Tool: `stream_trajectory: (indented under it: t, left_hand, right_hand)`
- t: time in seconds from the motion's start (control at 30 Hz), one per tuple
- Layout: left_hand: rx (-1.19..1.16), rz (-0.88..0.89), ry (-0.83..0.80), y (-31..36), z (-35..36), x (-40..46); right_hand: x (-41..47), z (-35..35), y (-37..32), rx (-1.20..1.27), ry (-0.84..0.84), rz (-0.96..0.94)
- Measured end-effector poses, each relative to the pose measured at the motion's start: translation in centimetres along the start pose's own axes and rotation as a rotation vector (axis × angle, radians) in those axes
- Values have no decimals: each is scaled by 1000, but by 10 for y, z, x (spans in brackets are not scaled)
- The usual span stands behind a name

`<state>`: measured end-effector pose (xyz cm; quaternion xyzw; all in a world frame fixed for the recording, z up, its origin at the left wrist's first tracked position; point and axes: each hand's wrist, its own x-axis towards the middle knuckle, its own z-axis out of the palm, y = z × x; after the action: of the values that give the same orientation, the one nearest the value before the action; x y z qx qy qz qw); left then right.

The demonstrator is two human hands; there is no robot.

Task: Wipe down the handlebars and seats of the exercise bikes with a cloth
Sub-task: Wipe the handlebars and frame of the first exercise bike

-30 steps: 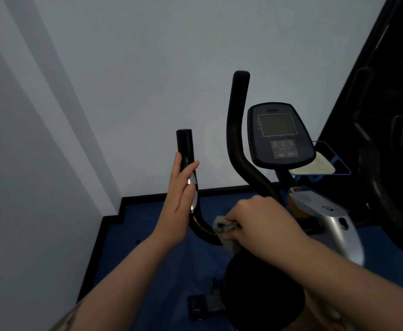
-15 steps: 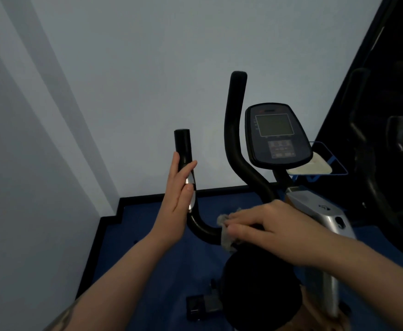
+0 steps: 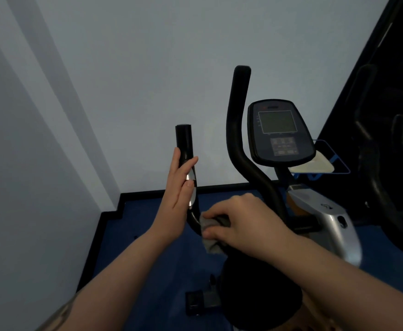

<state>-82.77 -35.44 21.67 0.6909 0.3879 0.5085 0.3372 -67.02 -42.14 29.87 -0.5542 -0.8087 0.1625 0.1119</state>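
One console — beside it, the upright handlebar.

Soft, matt grey cloth, creased and limp, against the smooth matt black handlebar with its glossy strip of bright metal sensor plate. Glossy dark plastic console with a dull grey screen, above a shiny silver plastic frame cover. Matt black padded seat, smooth matt painted wall, and flat blue floor mat with little sheen.
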Motion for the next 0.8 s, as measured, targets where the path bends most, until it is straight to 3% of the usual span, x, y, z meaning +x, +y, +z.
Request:
stream_trajectory:
  t: [0.13,0.23,0.37,0.8]
  left_hand:
    - [-11,-5,-7,2,0,-1]
    - [-14,-6,3,1,1,-1]
    - [-24,-5,7,3,1,0]
    - [-6,-8,-6,3,1,0]
  right_hand:
    - [-26,-10,13,-99,-40,34]
    - [-25,-10,9,-139,24,46]
    - [-4,10,-18,-156,100,7]
    - [5,17,-25,-108,101,84]
